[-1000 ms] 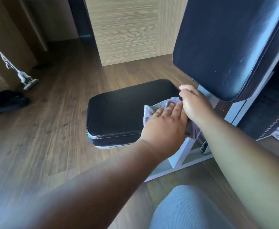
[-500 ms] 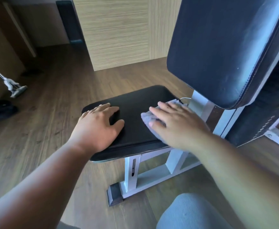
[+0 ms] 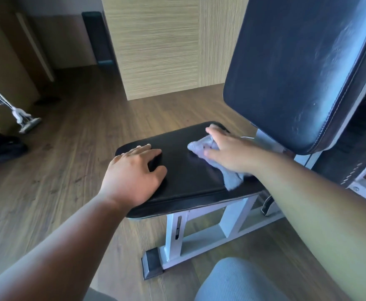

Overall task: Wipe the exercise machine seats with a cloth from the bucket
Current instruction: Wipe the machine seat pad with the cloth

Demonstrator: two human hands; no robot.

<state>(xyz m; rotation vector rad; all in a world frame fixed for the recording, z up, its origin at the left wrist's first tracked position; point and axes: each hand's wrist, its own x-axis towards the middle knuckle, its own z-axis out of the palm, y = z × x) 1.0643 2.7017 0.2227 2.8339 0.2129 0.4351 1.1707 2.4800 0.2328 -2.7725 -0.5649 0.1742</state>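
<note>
1. Wooden floor (image 3: 69,170) lies under the exercise machine, and a mop (image 3: 23,120) leans at the far left.
2. The black seat (image 3: 190,177) sits on a white frame (image 3: 199,235), below the upright back pad (image 3: 297,72).
3. The left hand (image 3: 132,177) rests flat on the seat's near left part, fingers spread and holding nothing.
4. The right hand (image 3: 227,148) presses the grey cloth (image 3: 232,179) on the seat's right side with straight fingers.

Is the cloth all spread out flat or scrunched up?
Scrunched up. The cloth bunches in wrinkled folds under the right hand on the seat.
</note>
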